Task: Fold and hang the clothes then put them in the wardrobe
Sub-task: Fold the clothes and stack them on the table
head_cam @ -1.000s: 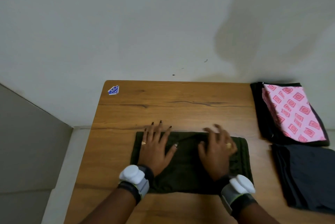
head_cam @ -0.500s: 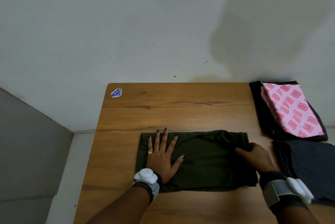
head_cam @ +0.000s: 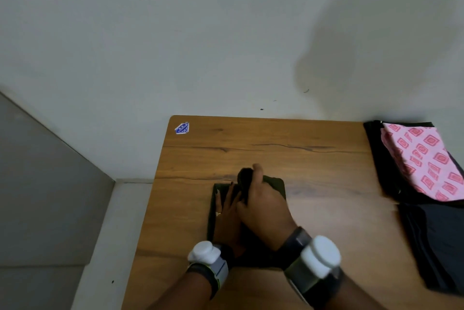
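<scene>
A dark green garment [head_cam: 275, 184] lies folded on the wooden table [head_cam: 263, 149], near its left side. My left hand [head_cam: 227, 214] rests flat on the garment's left part, fingers spread. My right hand [head_cam: 263, 205] crosses over the left one and grips the garment's right end, bunched at the fingers, holding it over the left half. Both wrists wear white and grey bands. Much of the garment is hidden under my hands.
At the table's right edge lie a pink patterned folded cloth [head_cam: 424, 159] on a black one, and a dark grey folded garment [head_cam: 442, 242] in front of it. A blue sticker [head_cam: 182, 128] marks the far left corner. A white wall stands behind.
My right hand took the garment's right end and carried it leftward over the left half. The garment now looks about half as wide. My left hand stayed pressed in place.
</scene>
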Demonstrator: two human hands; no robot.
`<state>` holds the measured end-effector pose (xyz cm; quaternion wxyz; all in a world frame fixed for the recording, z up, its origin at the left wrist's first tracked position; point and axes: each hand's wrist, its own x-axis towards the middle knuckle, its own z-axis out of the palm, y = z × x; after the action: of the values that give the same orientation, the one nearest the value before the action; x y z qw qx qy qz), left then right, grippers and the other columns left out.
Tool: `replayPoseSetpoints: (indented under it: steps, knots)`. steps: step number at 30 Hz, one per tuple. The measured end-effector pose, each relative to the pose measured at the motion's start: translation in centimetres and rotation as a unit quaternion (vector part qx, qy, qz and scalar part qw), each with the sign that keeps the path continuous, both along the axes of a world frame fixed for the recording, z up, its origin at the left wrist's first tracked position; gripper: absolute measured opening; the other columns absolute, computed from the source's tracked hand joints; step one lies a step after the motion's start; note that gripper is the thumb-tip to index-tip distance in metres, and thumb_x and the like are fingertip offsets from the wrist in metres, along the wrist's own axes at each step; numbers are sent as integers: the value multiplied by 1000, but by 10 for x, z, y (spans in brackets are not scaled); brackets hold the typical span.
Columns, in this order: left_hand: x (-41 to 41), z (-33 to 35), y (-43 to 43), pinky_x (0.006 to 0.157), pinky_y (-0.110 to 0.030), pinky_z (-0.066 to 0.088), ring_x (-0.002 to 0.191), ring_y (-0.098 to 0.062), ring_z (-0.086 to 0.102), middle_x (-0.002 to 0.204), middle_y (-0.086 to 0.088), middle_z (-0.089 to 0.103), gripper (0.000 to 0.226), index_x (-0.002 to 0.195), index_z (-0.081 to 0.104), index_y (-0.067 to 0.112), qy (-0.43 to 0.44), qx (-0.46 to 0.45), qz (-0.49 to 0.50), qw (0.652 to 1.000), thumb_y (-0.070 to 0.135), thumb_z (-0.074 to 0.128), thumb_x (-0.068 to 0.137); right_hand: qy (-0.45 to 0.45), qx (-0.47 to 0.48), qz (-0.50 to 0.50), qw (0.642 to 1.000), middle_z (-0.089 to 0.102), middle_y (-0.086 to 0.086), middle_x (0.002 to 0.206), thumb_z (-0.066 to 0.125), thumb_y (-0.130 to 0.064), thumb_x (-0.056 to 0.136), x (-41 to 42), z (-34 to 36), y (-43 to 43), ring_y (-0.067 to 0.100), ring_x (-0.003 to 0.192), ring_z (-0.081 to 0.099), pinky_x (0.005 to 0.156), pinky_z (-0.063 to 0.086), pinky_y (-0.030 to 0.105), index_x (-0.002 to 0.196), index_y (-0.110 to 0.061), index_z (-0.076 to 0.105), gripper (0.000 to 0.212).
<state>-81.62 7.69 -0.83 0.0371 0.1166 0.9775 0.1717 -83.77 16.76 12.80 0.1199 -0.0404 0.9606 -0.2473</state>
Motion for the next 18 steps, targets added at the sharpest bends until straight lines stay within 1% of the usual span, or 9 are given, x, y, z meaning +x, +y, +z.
replayPoseSetpoints:
  steps: [2, 3, 5, 7, 9, 11, 14, 16, 18]
  knots:
    - [11, 7, -17, 111, -50, 25, 134, -24, 41, 140, 5, 47, 77, 139, 38, 30, -11, 48, 64, 997, 69, 52, 74, -14, 18, 7, 1000, 55, 1, 84, 51, -25, 91, -5, -14, -16, 10, 55, 44, 42, 26, 21, 153, -8, 0, 82]
    - [17, 7, -27, 109, -47, 32, 131, -21, 44, 138, 7, 50, 70, 137, 41, 33, -20, 74, 108, 991, 66, 53, 76, -18, 27, 10, 999, 58, 4, 88, 52, -25, 89, -7, -20, -22, 14, 59, 49, 43, 27, 23, 152, -6, 1, 83]
    - [24, 2, -46, 104, -40, 39, 126, -16, 47, 135, 12, 51, 48, 134, 43, 40, -38, 163, 179, 969, 50, 55, 88, -32, 28, 12, 999, 61, 13, 106, 56, -26, 87, -10, -33, -32, 25, 79, 60, 54, 36, 27, 151, -4, 4, 86]
    - [27, 3, -60, 100, -36, 45, 121, -10, 53, 130, 14, 56, 37, 132, 47, 40, -46, 327, 231, 915, 27, 53, 97, -54, 0, 9, 998, 58, 17, 117, 59, -31, 86, -10, -42, -41, 32, 97, 62, 66, 44, 30, 151, -3, 7, 88]
    - [26, 13, -67, 96, -28, 48, 116, -7, 57, 125, 15, 60, 33, 127, 51, 39, -56, 407, 277, 869, 20, 49, 100, -68, -48, 14, 996, 59, 17, 117, 60, -35, 87, -6, -51, -47, 32, 101, 62, 76, 50, 34, 150, -3, 12, 84]
    - [22, 20, -69, 90, -18, 45, 111, -4, 58, 121, 14, 61, 26, 122, 51, 40, -79, 418, 297, 855, 26, 48, 100, -62, -83, -1, 995, 63, 13, 108, 55, -33, 89, 0, -57, -45, 29, 94, 63, 77, 53, 37, 143, -7, 26, 67]
    - [15, 27, -69, 87, -25, 51, 104, -7, 61, 114, 11, 64, 28, 119, 48, 42, -135, 419, 296, 848, 40, 59, 92, 4, -104, -27, 994, 63, 3, 92, 50, -24, 91, 6, -64, -29, 22, 79, 60, 66, 51, 39, 125, -15, 42, 36]
    - [12, 34, -66, 80, -29, 53, 93, -7, 60, 105, 10, 61, 59, 128, 42, 36, -143, 358, 271, 882, 55, 70, 79, 54, -121, -46, 990, 59, -3, 89, 51, -18, 93, 10, -68, -10, 17, 78, 57, 66, 49, 36, 120, -17, 48, 28]
    - [11, 43, -56, 80, -23, 51, 96, -5, 56, 109, 13, 54, 78, 134, 36, 31, -107, 315, 227, 915, 52, 77, 70, 84, -144, -71, 983, 57, -6, 91, 51, -9, 91, 12, -73, 10, 15, 84, 55, 71, 46, 32, 114, -19, 51, 25]
